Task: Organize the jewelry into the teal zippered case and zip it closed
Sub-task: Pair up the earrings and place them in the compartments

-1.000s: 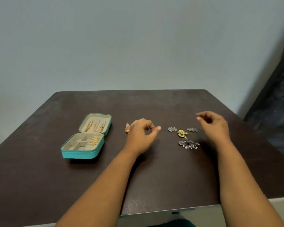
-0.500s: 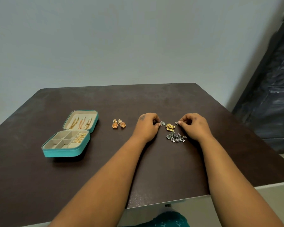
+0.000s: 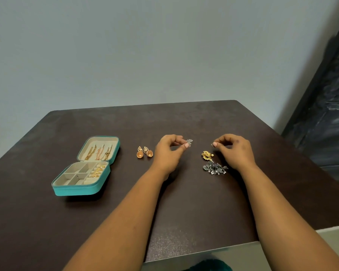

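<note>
The teal zippered case point(image 3: 76, 189) lies open on the left of the dark table point(image 3: 184, 202), with chains in its lid and gold rings in its tray. My left hand point(image 3: 168, 151) pinches a small silver earring point(image 3: 189, 141) just above the table. My right hand point(image 3: 233, 149) pinches another small silver piece point(image 3: 212, 144), mostly hidden by the fingertips. Between and below the hands lie a gold flower piece point(image 3: 206, 155) and a dark silver beaded cluster point(image 3: 214, 167). A pair of orange-gold earrings point(image 3: 144, 152) lies between the case and my left hand.
A pale wall stands behind the table. A dark piece of furniture point(image 3: 325, 114) fills the right edge of the view. The table's front edge runs near my forearms.
Both hands have lifted from the table, each with a small silver earring pinched, and have drawn apart from each other. The head view has shifted a little.
</note>
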